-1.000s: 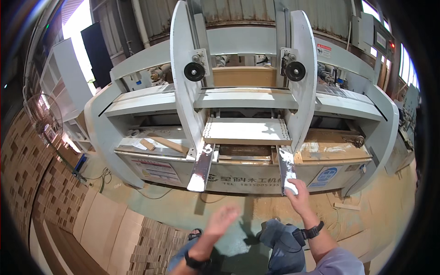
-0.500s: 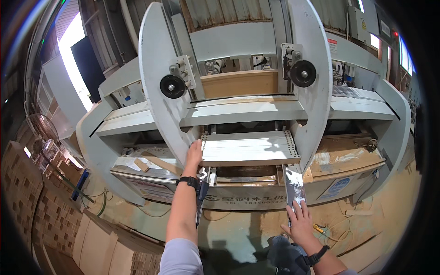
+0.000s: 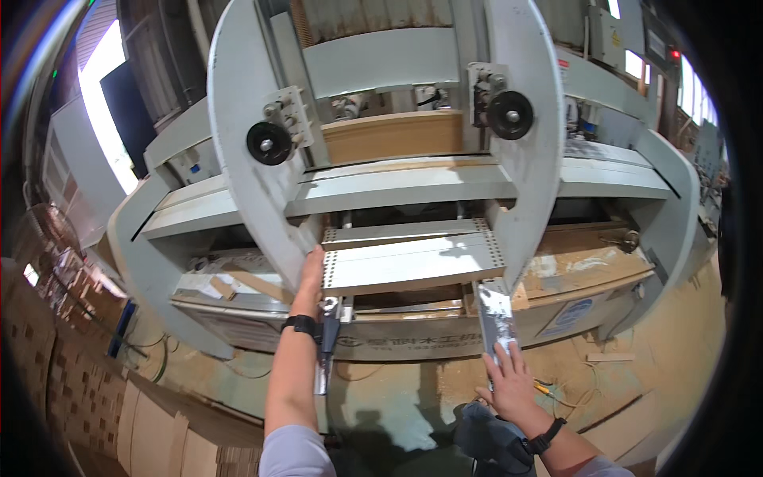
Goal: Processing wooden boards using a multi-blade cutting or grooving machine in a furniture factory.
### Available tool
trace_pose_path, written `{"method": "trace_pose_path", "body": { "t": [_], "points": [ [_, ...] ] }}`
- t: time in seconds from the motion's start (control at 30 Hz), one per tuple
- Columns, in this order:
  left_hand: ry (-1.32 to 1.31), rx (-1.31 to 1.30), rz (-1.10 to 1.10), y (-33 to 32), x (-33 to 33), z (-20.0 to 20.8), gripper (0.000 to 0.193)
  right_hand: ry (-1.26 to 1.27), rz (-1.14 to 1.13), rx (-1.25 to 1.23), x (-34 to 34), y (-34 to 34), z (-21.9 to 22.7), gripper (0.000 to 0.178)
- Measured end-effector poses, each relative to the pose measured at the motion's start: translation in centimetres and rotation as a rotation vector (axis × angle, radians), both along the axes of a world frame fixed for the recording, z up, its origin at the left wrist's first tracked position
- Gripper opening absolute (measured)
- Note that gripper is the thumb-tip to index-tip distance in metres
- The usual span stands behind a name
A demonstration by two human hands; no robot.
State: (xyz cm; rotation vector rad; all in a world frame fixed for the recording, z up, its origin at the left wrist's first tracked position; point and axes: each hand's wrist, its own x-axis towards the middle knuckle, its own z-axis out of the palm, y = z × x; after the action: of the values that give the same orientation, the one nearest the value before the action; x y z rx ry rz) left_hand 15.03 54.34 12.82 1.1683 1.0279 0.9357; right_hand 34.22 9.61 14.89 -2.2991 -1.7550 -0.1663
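Several white boards (image 3: 412,262) with rows of small holes at their ends lie between the two upright plates of a large grey machine. The front board sits slightly askew, with a wedge-shaped gap between it and the white strip (image 3: 405,230) behind it. My left hand (image 3: 311,274) lies against the boards' left end, fingers stretched forward and together. My right hand (image 3: 510,377) rests with fingers spread on the near end of a worn metal rail (image 3: 497,314) that sticks out toward me below the boards' right end. A second rail (image 3: 323,374) is partly hidden by my left forearm.
Black handwheels (image 3: 269,143) (image 3: 509,114) are fixed to the upright plates. Wood strips (image 3: 258,282) lie on the machine's left ledge. Stacked wood pieces (image 3: 87,374) stand at the left. A yellow hose (image 3: 556,395) and a wood offcut (image 3: 610,357) lie on the floor at right.
The front board has come away from the strip behind it, toward me and at a slight angle. My left hand stays at the boards' left end, my right on the rail. The view has shifted.
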Motion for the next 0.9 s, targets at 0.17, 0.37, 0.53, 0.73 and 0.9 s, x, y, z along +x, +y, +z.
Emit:
{"method": "trace_pose_path", "body": {
  "t": [0.17,0.37,0.53,0.73,0.9],
  "points": [
    [0.93,1.168,-0.325,-4.2,5.3,3.9,0.08,-0.049,0.033,0.009,0.4,-0.4,-0.5,0.061],
    [1.08,0.944,-0.781,-6.3,10.9,5.2,0.111,-0.097,0.049,0.019,-0.3,-0.1,0.0,0.06],
    [1.324,1.018,-0.788,-8.9,10.9,5.2,0.12,-0.098,0.056,0.021,0.2,-0.5,-0.4,0.061],
    [1.19,1.141,-0.716,-15.5,5.8,4.1,0.102,-0.032,0.033,0.072,-0.2,-1.3,0.6,0.059],
    [1.102,1.217,-0.718,-25.7,-1.2,4.1,0.095,0.425,0.396,0.151,-5.6,-2.2,3.4,0.054]
  ]
}}
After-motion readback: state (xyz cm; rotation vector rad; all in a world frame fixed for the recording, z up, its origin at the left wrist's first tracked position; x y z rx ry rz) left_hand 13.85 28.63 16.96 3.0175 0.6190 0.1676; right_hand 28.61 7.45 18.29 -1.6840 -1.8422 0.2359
